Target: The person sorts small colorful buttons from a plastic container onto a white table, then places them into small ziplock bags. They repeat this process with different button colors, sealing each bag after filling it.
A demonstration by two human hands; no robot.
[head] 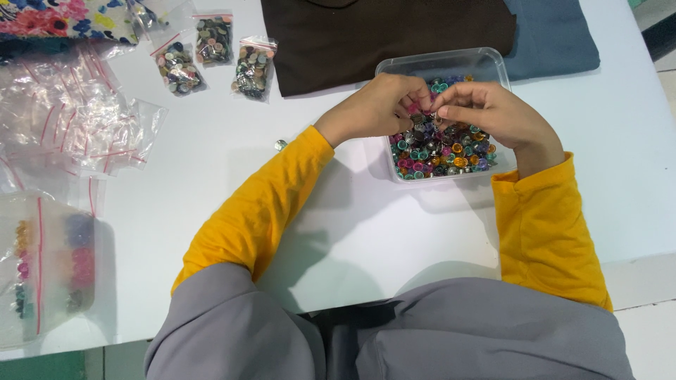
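Note:
A clear plastic tub (486,60) on the white table holds a heap of small coloured metal buttons (443,151). Both my hands hover over the tub, fingertips meeting. My left hand (377,105) pinches a small dark metal piece between thumb and fingers. Facing it, my right hand (493,112) pinches a small silvery piece (435,116). The two pieces touch or nearly touch; how they join is too small to tell. Yellow sleeves cover both forearms.
Three small zip bags of buttons (211,60) lie at the back left. Several empty clear zip bags (70,119) are piled at left, and a bag with coloured beads (49,271) lies at the near left. Brown cloth (380,35) and blue cloth (556,35) lie behind the tub. One loose button (280,145) sits on the table.

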